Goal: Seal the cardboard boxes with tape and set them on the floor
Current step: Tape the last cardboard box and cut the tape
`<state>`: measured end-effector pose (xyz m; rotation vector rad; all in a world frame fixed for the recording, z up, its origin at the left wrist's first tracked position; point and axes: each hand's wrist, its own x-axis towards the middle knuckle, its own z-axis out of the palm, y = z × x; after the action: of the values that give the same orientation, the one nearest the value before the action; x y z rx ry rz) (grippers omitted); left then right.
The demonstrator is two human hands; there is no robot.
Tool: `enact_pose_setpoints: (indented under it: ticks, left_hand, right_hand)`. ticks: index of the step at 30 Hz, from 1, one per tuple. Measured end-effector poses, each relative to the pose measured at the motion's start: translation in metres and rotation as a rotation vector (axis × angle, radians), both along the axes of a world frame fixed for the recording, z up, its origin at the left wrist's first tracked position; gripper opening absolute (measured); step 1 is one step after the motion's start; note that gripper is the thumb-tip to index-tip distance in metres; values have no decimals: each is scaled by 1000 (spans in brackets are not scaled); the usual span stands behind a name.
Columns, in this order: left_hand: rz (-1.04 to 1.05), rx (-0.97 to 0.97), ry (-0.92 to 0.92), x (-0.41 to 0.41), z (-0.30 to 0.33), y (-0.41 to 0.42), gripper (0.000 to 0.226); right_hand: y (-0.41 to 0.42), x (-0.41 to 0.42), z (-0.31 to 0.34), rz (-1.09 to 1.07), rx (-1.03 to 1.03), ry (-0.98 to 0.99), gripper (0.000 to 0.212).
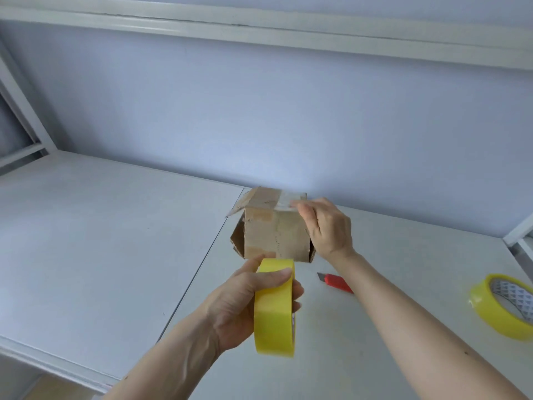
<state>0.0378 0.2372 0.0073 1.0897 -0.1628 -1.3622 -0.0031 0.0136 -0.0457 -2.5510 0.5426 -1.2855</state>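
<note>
Nearest to me, low in the middle of the frame, my left hand grips a yellow tape roll, held on edge with my thumb curled over its top and my fingers wrapped round its far side. Just above it in the frame stands the cardboard box, small and brown, on the white table, with a side flap hanging open on its left and another showing at its lower right. My right hand is at the box's upper right corner, fingers bent, pinching a strip of clear tape that lies across the top of the box. From the roll to the box I cannot make out the tape's run.

Right of the roll, partly hidden behind my right forearm, a red utility knife lies on the table with its blade tip pointing to the upper left. At the right edge of the frame a second yellow tape roll lies flat on the table, well apart from the box.
</note>
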Motion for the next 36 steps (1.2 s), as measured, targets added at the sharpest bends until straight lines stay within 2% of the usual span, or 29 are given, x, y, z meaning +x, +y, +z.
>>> enact_pose_setpoints:
  ticks: [2, 5, 11, 14, 17, 20, 25, 28, 31, 34, 36]
  left_hand:
    - [-14, -17, -31, 5, 8, -3, 65]
    - [-53, 19, -7, 10, 21, -10, 54]
    - [-78, 120, 64, 10, 22, -25, 36]
    - [-90, 92, 115, 6, 18, -23, 44]
    - [-20, 61, 119, 4, 10, -22, 49]
    - [9, 65, 129, 4, 4, -23, 53]
    - [-9, 44, 105, 2, 7, -24, 47]
    - [-9, 19, 24, 7, 8, -24, 51]
    - [-29, -21, -86, 14, 8, -22, 60]
    - [-63, -53, -126, 17, 8, -21, 59]
    - [-85, -48, -94, 19, 10, -21, 57]
  right_hand:
    - [4, 4, 20, -40, 140, 157, 66]
    - [7, 8, 35, -83, 221, 305, 61]
    - [10, 10, 33, -77, 222, 314, 59]
    - [12, 9, 35, -68, 240, 306, 59]
    - [11, 7, 38, -74, 284, 308, 61]
    - [7, 1, 49, -31, 335, 415, 77]
    - [14, 6, 65, 50, 122, 678, 75]
    - [10, 8, 62, 37, 178, 558, 60]
    - [4, 9, 71, 34, 241, 500, 55]
    - [-2, 15, 80, -3, 236, 546, 59]
    - [-4, 19, 80, -32, 243, 586, 70]
